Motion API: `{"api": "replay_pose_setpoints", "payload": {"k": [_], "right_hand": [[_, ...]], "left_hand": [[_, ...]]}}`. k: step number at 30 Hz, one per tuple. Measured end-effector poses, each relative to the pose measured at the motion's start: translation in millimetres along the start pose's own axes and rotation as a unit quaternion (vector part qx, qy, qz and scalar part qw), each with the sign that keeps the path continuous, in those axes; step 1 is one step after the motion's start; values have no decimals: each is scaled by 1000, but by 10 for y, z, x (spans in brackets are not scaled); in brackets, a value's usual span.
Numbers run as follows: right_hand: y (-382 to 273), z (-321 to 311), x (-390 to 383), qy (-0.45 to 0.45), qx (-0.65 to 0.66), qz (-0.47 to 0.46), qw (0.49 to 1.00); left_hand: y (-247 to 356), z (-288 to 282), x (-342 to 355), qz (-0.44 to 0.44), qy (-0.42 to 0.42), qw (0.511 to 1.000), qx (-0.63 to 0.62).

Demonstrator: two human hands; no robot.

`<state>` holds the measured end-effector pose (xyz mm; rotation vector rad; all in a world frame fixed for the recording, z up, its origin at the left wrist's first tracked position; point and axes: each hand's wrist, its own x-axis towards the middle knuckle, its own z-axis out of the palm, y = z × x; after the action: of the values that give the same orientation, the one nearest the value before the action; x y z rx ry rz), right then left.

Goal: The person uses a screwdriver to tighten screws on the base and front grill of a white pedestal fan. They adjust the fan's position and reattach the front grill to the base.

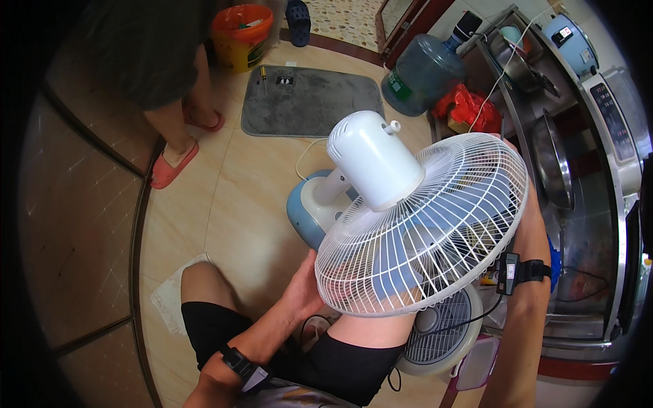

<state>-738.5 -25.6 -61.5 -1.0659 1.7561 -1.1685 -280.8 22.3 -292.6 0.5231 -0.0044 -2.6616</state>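
Note:
A white and blue electric fan (381, 166) stands in front of me, its head tilted so that the round wire guard (435, 224) turns toward my lap. Blue blades show through the wires. My left hand (306, 285) is closed on the left edge of the guard, with its fingertips partly hidden. Around the far right side of the rim curls my right hand (529, 187), its fingers mostly behind the guard. The blue and white base (309, 214) rests on the floor behind the fan head.
A yellow-handled screwdriver (264, 80) and a small dark piece (285, 80) lie on a grey mat (313, 109). Another person (175, 153) in pink slippers stands at the left. A water jug (422, 75), a red bag (473, 109) and a steel rack (578, 299) line the right.

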Motion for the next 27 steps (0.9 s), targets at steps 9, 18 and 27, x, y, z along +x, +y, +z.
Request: {"api": "replay_pose_setpoints", "payload": {"k": [9, 18, 27], "right_hand": [[87, -31, -117, 5, -37, -17, 999], [176, -10, -408, 45, -70, -61, 995], [153, 625, -1034, 86, -24, -48, 995]], "left_hand": [[-20, -97, 211, 20, 64, 991, -117], [273, -190, 171, 38, 85, 996, 8], [1284, -545, -47, 30, -69, 987, 138]]}}
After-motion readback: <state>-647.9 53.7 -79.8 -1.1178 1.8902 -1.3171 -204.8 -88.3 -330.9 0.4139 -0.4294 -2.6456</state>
